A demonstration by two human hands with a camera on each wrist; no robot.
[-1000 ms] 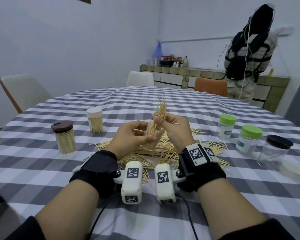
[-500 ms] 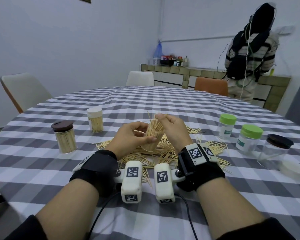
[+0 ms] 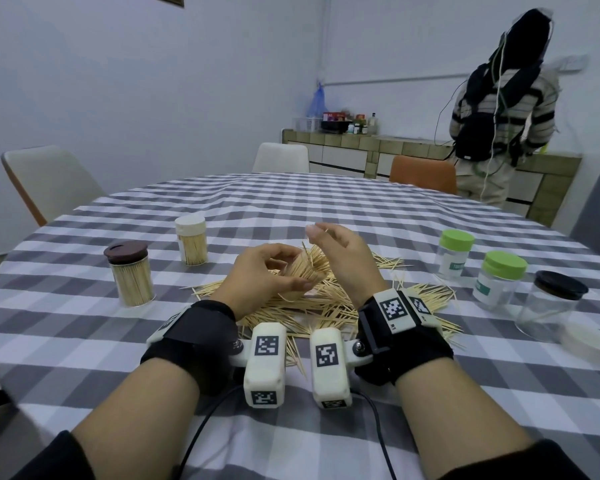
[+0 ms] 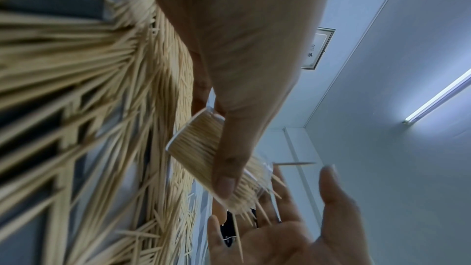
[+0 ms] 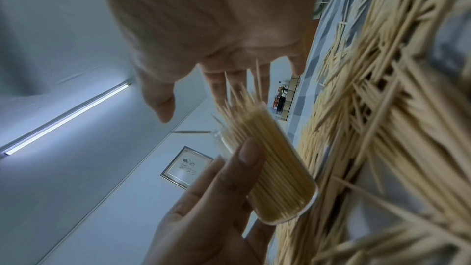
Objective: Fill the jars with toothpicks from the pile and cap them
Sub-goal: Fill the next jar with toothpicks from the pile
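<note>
My left hand [image 3: 288, 271] grips a small clear jar [image 3: 307, 271] packed with toothpicks and holds it tilted just above the toothpick pile [image 3: 329, 306]. In the left wrist view my thumb lies across the jar [image 4: 193, 148], and toothpick tips stick out of its mouth. My right hand [image 3: 321, 237] hovers just above and beyond the jar mouth with its fingers spread and nothing in it. In the right wrist view the jar [image 5: 275, 172] sits under those straight fingers. One loose toothpick [image 5: 191, 132] shows blurred beside the mouth.
Two capped jars full of toothpicks stand at the left, one with a brown lid [image 3: 130, 275] and one with a white lid [image 3: 191, 242]. At the right stand two green-lidded jars [image 3: 456, 251] [image 3: 501, 278], a black-lidded jar [image 3: 551, 306] and a loose white lid [image 3: 589, 341]. A person stands at the far counter.
My right hand pushed a tall bundle of toothpicks down into the jar, then let go and lifted away with its fingers spread. The left hand has tilted the jar further.
</note>
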